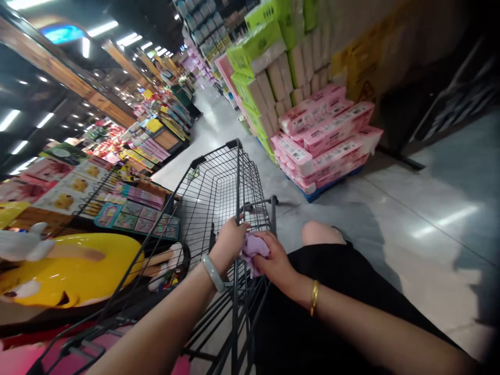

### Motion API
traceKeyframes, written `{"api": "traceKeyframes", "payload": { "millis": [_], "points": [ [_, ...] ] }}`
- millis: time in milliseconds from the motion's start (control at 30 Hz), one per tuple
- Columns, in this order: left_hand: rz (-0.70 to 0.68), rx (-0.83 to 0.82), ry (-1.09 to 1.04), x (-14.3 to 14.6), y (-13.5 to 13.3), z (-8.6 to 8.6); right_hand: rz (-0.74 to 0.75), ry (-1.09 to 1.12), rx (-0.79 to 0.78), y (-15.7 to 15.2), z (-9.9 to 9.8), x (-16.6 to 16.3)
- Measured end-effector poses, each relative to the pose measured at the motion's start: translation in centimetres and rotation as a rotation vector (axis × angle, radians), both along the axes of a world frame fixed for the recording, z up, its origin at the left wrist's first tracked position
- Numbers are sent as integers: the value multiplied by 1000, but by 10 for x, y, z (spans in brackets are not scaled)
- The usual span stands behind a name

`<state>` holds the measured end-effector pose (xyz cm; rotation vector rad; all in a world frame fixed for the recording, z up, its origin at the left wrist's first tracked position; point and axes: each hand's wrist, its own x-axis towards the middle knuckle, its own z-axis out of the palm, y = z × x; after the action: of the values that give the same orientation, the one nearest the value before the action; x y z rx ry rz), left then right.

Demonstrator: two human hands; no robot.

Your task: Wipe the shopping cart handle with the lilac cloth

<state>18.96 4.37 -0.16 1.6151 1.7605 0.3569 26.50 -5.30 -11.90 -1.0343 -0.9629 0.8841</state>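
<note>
A dark wire shopping cart stretches ahead of me, tilted in the picture. My left hand, with a pale bangle at the wrist, is closed over the cart's side rail. Close beside it, my right hand grips a crumpled light purple cloth, its fingers bunched around the fabric. The cloth lies against the rail, near the fingers of my left hand. A gold bangle is on my right wrist. Part of the cloth is hidden by the right fingers, and the left fingertips are partly hidden too.
Pink tissue packs are piled on a blue pallet, with green packs behind. A yellow cartoon figure and display shelves line the left. Up the aisle stands a person.
</note>
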Motion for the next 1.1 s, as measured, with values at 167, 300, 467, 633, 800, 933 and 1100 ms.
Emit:
{"api": "traceKeyframes", "payload": {
  "millis": [167,300,467,633,800,933,1100],
  "points": [
    [46,-18,-74,4,1,0,-25,-51,-79,19,-30,8],
    [43,-12,-101,9,2,3,-68,96,-282,30,-41,9],
    [-57,45,68,11,3,10,-41,-9,37,29,-12,8],
    [-29,-48,-34,9,1,9,-172,95,-335,48,-43,15],
    [-120,-5,6,7,4,10,-151,87,-184,45,-17,13],
    [-174,-2,8,7,5,10,-134,-35,22,42,-18,12],
    [-9,-151,-122,6,2,10,-127,60,-391,55,-59,22]
  ]
}}
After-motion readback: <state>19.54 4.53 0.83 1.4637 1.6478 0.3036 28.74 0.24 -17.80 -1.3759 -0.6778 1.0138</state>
